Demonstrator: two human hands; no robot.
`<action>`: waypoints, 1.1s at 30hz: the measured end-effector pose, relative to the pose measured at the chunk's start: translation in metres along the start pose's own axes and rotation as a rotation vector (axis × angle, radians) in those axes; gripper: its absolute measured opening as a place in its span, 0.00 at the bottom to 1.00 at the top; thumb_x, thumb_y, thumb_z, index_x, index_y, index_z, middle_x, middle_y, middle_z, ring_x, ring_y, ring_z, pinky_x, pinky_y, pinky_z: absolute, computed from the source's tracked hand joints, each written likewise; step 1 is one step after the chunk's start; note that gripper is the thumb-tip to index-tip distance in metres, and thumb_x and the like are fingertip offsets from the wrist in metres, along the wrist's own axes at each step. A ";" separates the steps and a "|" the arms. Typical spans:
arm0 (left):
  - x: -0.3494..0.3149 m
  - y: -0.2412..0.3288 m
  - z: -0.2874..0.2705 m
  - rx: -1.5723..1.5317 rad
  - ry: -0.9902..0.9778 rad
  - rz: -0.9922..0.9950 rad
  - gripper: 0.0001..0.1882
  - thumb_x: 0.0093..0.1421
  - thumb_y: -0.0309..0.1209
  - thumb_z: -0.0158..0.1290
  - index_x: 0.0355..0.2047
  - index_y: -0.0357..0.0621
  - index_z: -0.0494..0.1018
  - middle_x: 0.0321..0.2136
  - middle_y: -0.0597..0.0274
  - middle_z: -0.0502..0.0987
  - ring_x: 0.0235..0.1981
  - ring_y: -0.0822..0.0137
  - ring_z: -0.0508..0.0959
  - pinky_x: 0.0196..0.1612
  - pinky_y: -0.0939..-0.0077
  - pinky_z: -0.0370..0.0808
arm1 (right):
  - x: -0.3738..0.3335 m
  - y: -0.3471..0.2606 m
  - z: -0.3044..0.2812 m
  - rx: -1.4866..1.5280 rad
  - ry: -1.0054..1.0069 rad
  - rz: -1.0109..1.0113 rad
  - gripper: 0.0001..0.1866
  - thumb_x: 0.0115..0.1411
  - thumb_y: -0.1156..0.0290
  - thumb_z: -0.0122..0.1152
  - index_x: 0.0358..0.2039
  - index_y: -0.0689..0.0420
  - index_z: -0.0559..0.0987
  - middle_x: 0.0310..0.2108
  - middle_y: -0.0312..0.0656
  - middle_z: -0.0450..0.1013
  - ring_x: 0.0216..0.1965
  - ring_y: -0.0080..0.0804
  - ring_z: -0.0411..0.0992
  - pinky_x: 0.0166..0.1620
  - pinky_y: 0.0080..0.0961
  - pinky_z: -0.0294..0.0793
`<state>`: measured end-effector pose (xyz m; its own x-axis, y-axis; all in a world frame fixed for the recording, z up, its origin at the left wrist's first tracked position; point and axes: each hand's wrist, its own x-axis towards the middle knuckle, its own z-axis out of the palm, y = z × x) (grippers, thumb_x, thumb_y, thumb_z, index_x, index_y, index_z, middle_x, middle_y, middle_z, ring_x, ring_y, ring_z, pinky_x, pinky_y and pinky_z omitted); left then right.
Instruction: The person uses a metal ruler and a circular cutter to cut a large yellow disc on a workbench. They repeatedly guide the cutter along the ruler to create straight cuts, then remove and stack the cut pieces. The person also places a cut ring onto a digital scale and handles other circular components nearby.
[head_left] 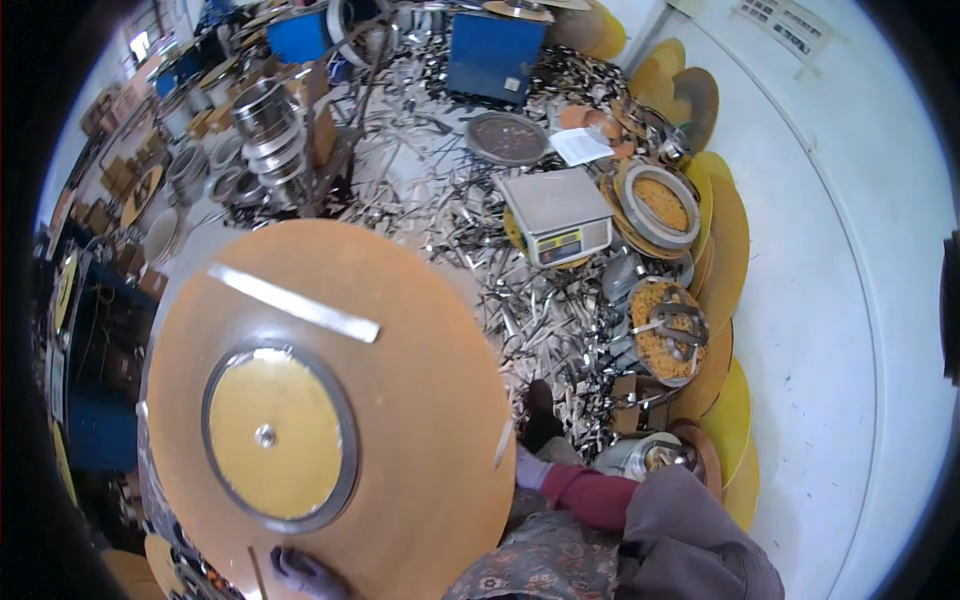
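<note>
A large round orange-brown disc [400, 400] fills the lower left of the head view. On it lie a smaller yellow disc with a metal ring around it [275, 435] and a flat metal strip [295, 302]. My left hand [300, 575], in a greyish glove, grips the disc's near rim at the bottom. At the disc's right rim, my right hand [532, 468] wears a pale glove below a red sleeve and holds the edge beside a thin metal sliver [503, 443].
Shiny metal offcuts [500, 300] litter the floor ahead. A grey weighing scale [558, 215] sits among them. Beyond are a blue box [495, 55], a round dark tray [507, 137] and stacked metal rings [270, 135]. Yellow discs [725, 250] lean against the white wall on the right.
</note>
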<state>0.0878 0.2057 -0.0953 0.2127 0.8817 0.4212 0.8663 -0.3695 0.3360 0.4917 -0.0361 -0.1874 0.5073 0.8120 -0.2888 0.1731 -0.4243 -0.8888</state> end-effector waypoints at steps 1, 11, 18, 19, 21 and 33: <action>0.006 0.018 -0.013 0.130 -0.075 0.037 0.18 0.62 0.33 0.48 0.49 0.37 0.67 0.49 0.47 0.68 0.50 0.51 0.69 0.53 0.57 0.68 | 0.010 0.005 -0.041 -0.039 0.021 -0.096 0.21 0.53 0.71 0.58 0.49 0.62 0.73 0.43 0.53 0.74 0.44 0.46 0.72 0.50 0.34 0.71; 0.006 0.253 -0.048 1.128 -0.134 -0.204 0.25 0.60 0.41 0.47 0.53 0.37 0.67 0.53 0.48 0.68 0.51 0.48 0.69 0.54 0.51 0.65 | 0.256 0.235 -0.599 -1.049 0.527 0.509 0.42 0.52 0.58 0.62 0.62 0.61 0.55 0.59 0.56 0.58 0.60 0.50 0.58 0.61 0.40 0.58; 0.076 0.374 -0.027 1.066 -0.066 0.150 0.13 0.64 0.31 0.43 0.45 0.37 0.71 0.45 0.51 0.73 0.49 0.48 0.71 0.49 0.52 0.72 | 0.301 0.296 -0.711 -0.940 0.328 0.792 0.40 0.54 0.61 0.58 0.64 0.59 0.53 0.63 0.53 0.56 0.63 0.49 0.55 0.63 0.46 0.53; 0.097 0.415 -0.027 1.107 -0.067 0.122 0.13 0.64 0.31 0.43 0.45 0.37 0.71 0.45 0.51 0.73 0.49 0.48 0.71 0.49 0.52 0.72 | 0.303 0.323 -0.716 -0.866 0.170 0.790 0.39 0.57 0.60 0.52 0.65 0.61 0.51 0.63 0.55 0.55 0.63 0.47 0.55 0.64 0.41 0.52; 0.111 0.400 -0.011 0.926 -0.076 0.280 0.13 0.57 0.26 0.45 0.39 0.29 0.73 0.39 0.42 0.76 0.44 0.44 0.75 0.47 0.53 0.73 | 0.269 0.388 -0.739 -1.282 0.116 0.553 0.36 0.57 0.58 0.51 0.61 0.65 0.58 0.56 0.56 0.64 0.57 0.49 0.63 0.61 0.40 0.58; 0.151 0.485 -0.004 0.445 0.188 -0.266 0.22 0.59 0.25 0.52 0.54 0.35 0.64 0.51 0.49 0.69 0.51 0.55 0.70 0.57 0.64 0.65 | 0.293 0.089 -0.743 -0.907 -0.069 -0.128 0.33 0.47 0.75 0.62 0.56 0.66 0.66 0.42 0.58 0.72 0.45 0.54 0.70 0.51 0.41 0.68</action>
<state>0.5382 0.1582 0.1349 -0.0885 0.8453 0.5270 0.9953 0.0545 0.0798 1.2829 -0.1342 -0.0871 0.3920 0.8842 -0.2539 0.8353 -0.4577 -0.3046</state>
